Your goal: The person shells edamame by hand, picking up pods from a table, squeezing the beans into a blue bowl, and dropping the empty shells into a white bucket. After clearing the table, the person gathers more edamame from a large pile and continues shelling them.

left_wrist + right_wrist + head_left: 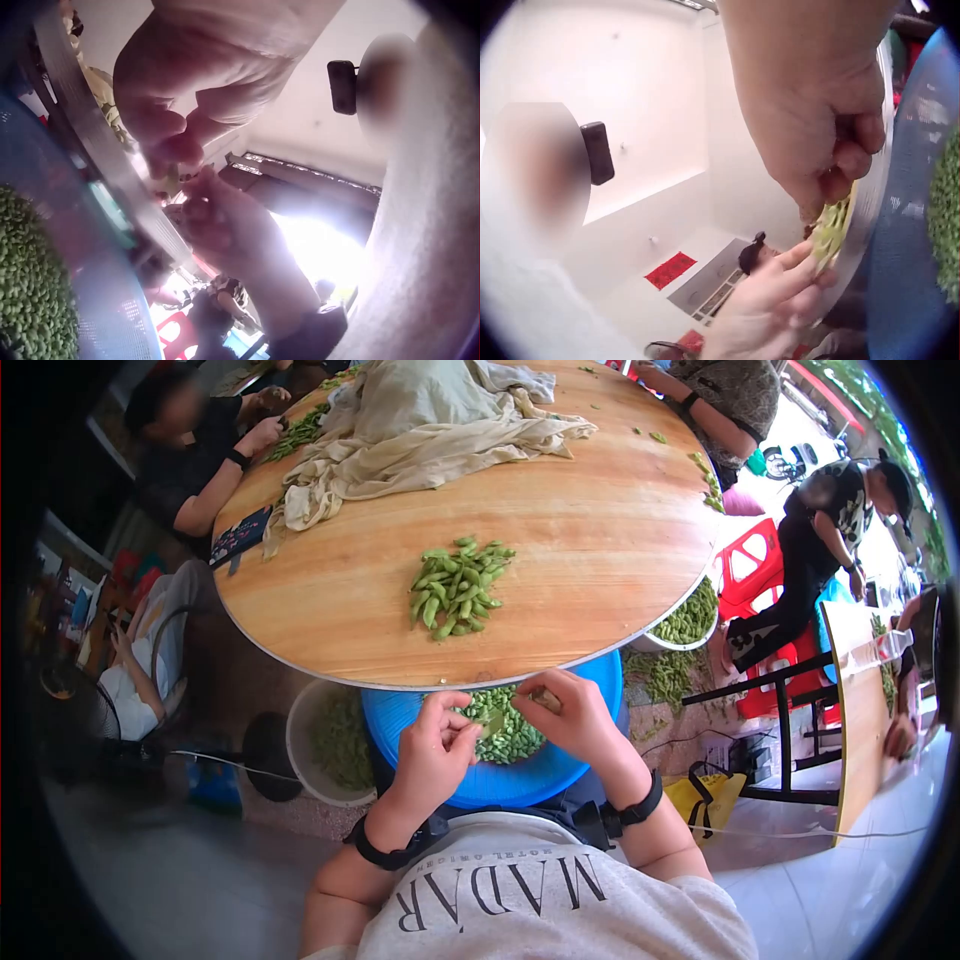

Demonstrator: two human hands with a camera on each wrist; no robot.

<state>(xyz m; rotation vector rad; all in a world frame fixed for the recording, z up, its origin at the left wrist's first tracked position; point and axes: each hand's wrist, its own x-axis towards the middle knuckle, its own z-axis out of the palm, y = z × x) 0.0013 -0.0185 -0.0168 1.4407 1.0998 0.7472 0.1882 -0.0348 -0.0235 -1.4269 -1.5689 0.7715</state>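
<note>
Over a blue mesh basket [400,735] both hands are raised close together at the table's edge. My left hand [437,745] pinches a green soybean pod [493,722] between thumb and fingers. My right hand [578,715] faces it with curled fingers. In the right wrist view, the pod [831,232] runs from the left fingertips up to the right hand's [817,120] fingertips, which pinch its upper end. Below the hands, shelled green beans [515,740] fill the basket's middle. A pile of whole pods [460,588] lies on the round wooden table [340,590] ahead.
A pale bucket [300,750] with green contents stands left of the basket. Another bucket of pods [690,615] is at the right under the table edge. Pale cloth [400,465] covers a heap at the back. People sit around the table; red stools [750,565] stand to the right.
</note>
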